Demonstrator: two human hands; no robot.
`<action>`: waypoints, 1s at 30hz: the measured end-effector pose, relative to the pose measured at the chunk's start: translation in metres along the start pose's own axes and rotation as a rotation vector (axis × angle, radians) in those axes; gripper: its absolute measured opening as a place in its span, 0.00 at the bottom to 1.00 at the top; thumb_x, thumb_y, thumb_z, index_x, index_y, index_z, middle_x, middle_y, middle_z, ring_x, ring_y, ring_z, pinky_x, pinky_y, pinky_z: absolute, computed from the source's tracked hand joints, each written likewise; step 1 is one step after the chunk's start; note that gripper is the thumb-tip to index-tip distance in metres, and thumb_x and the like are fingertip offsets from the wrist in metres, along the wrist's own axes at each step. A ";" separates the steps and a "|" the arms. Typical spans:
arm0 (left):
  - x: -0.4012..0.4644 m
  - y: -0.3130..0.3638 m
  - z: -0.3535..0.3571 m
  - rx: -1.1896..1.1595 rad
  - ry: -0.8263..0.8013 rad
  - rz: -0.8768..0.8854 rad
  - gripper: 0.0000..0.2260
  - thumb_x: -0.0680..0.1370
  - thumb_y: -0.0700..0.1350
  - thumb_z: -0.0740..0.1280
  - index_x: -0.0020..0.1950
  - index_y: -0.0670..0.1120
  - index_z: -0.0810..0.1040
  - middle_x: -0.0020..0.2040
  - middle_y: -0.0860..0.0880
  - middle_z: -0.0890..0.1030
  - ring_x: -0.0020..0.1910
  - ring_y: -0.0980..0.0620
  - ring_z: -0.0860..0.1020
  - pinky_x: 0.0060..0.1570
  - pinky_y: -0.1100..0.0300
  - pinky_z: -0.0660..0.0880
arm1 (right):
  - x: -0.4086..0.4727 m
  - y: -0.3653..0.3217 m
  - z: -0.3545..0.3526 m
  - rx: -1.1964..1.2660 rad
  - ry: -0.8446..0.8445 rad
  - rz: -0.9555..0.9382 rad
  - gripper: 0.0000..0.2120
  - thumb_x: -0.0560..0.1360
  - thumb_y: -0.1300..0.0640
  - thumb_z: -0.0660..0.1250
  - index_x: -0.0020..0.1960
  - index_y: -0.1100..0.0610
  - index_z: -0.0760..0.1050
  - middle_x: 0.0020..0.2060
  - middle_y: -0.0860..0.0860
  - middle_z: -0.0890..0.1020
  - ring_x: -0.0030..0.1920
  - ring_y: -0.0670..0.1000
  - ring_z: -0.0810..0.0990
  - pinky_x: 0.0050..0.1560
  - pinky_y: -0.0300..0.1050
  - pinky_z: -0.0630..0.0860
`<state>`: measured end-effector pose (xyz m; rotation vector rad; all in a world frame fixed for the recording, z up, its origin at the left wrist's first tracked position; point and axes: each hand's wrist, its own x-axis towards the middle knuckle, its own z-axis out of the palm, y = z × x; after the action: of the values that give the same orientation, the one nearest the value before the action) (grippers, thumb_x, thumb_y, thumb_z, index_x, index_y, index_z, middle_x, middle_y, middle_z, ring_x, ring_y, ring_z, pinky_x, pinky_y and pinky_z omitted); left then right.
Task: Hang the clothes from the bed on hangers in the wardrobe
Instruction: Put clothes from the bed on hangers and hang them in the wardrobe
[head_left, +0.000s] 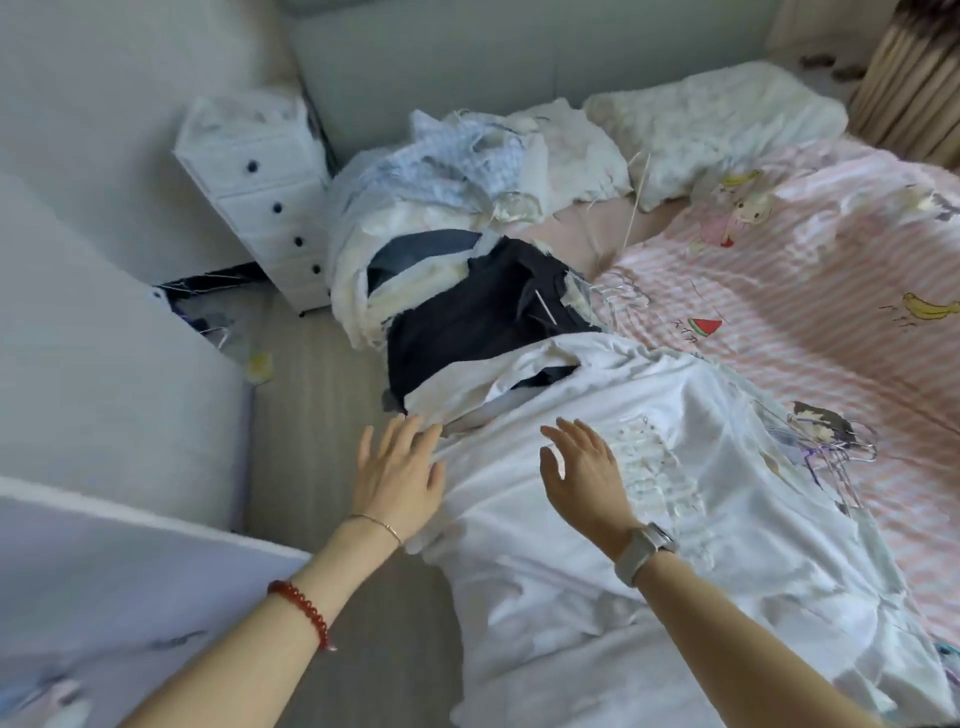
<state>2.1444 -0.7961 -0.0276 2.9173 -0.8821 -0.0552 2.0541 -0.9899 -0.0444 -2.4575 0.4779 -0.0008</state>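
White garment (675, 519) lies spread flat on the near side of the bed (831, 322), its left part hanging over the bed edge toward the floor (322, 395). Your left hand (397, 475) is released, fingers spread, fingertips at the garment's left edge. Your right hand (584, 473) is also released, palm down over the cloth; contact can't be told. Nothing is gripped yet.

Likely step: picking up this top piece. Find the shoulders or collar first and pinch both sides so it lifts flat, not bunched. A dark garment (467, 322) sits just behind, partly tucked under the white one, so lift straight up or you may drag it along. Wire hangers (831, 447) lie just beside on the right, on the pink striped sheet; take one before turning.

Room: the floor strip between the bed and the white panel (130, 364) on your left is narrow. Drawer unit (270, 208) stands farther back. Swing the cloth high and keep it off the floor.
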 end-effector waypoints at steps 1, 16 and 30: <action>-0.018 -0.025 -0.015 0.001 0.032 -0.066 0.16 0.72 0.45 0.63 0.58 0.44 0.78 0.60 0.43 0.77 0.61 0.42 0.74 0.59 0.37 0.67 | -0.003 -0.032 0.007 0.022 -0.023 -0.068 0.22 0.76 0.50 0.50 0.65 0.57 0.71 0.66 0.55 0.72 0.69 0.57 0.65 0.68 0.53 0.59; -0.421 -0.350 -0.189 0.194 0.525 -0.915 0.18 0.70 0.48 0.55 0.46 0.44 0.82 0.45 0.46 0.83 0.46 0.46 0.81 0.47 0.41 0.76 | -0.156 -0.500 0.197 -0.012 -0.546 -1.130 0.17 0.79 0.55 0.56 0.67 0.55 0.69 0.64 0.52 0.74 0.67 0.53 0.68 0.66 0.47 0.65; -0.679 -0.383 -0.259 0.685 0.918 -1.632 0.16 0.71 0.47 0.56 0.53 0.44 0.78 0.52 0.44 0.79 0.50 0.45 0.72 0.46 0.50 0.69 | -0.352 -0.730 0.314 0.209 -1.058 -1.571 0.13 0.78 0.63 0.58 0.60 0.60 0.76 0.58 0.54 0.79 0.59 0.52 0.76 0.61 0.36 0.67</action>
<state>1.8059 -0.0822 0.1976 2.5725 1.7879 1.4336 2.0077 -0.1492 0.1701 -1.6444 -1.7212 0.5054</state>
